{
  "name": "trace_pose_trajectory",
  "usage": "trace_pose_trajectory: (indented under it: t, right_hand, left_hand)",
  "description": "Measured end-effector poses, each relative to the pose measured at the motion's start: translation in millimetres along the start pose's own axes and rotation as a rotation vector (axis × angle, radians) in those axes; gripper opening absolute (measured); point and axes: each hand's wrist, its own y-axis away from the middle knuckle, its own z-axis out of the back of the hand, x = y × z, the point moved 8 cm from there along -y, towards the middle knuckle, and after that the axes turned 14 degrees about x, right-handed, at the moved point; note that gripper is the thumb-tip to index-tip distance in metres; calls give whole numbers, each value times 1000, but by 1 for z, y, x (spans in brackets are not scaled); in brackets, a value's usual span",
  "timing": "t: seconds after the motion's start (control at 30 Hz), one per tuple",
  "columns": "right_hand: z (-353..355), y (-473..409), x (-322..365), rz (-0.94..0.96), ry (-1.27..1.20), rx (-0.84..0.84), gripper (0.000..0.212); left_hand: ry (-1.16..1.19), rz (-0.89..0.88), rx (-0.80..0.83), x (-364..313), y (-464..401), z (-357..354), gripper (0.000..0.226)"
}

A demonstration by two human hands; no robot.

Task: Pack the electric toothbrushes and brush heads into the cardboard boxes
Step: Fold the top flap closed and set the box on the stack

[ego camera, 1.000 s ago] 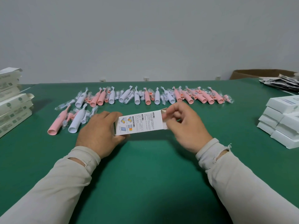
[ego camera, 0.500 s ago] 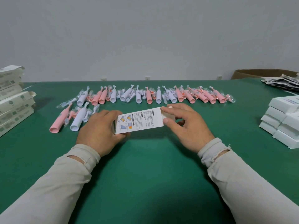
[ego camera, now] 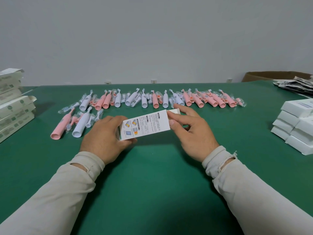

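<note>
Right hand (ego camera: 193, 128) had dropped from fiddling above the flap to pressing its thumb on the small printed box's (ego camera: 146, 125) right end, fingers curled around it. Left hand (ego camera: 103, 138) kept its grip clenched round the other end, mid-frame above the green worktop (ego camera: 152, 184). Toothbrushes (ego camera: 152, 99) were lined up behind, white boxes (ego camera: 294, 128) far right.

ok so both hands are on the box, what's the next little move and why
Probably press the end flap shut with the right hand. The left hand grips the box at its other end, and the right fingers sit on that flap, which stands slightly out from the box end. Whether a toothbrush is already inside cannot be seen, so closing is a guess.
</note>
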Motion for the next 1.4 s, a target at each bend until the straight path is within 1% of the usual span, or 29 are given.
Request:
trace_pose_trajectory:
  t: [0.13, 0.17, 0.27, 0.33, 0.4, 0.47, 0.5, 0.6, 0.67, 0.77, 1.0, 1.23, 1.4]
  right_hand:
    - [-2, -1, -1, -1, -202, -31, 27]
    - [0, 1, 1, 18, -204, -62, 28]
    - [5, 5, 12, 89, -93, -130, 26]
    - [6, 7, 15, 116, -53, -147, 30]
    - [6, 6, 13, 96, -103, -152, 37]
    - [6, 5, 7, 67, -212, -163, 41]
    - [7, 4, 5, 59, -250, -170, 39]
    - [8, 2, -1, 27, -318, -186, 25]
    - [8, 2, -5, 0, -349, -193, 21]
    - [8, 1, -7, -11, -390, -192, 18]
    - [-1, -1, -15, -84, -531, -125, 14]
    - [1, 0, -15, -95, -517, -126, 9]
    - [3, 0, -13, -91, -464, -138, 13]
  left_hand:
    - [-4, 7, 1, -1, 0, 0, 52]
    - [-6, 10, 1, -1, 0, 1, 52]
    - [-10, 17, 7, -1, -1, 1, 52]
    - [-10, 16, 7, -1, -1, 1, 52]
    - [-8, 12, 1, -1, -1, 1, 52]
    - [-11, 11, -2, -1, -1, 1, 52]
    - [-14, 11, -1, -1, -2, 1, 52]
    - [-13, 13, 3, -1, -2, 1, 52]
    - [-10, 11, 0, -1, -1, 1, 52]
    - [-2, 15, -3, -1, -1, 2, 53]
    - [-23, 8, -10, -3, 0, 3, 53]
    - [-21, 13, -6, -3, 0, 3, 52]
    - [-43, 17, -4, -3, 0, 3, 54]
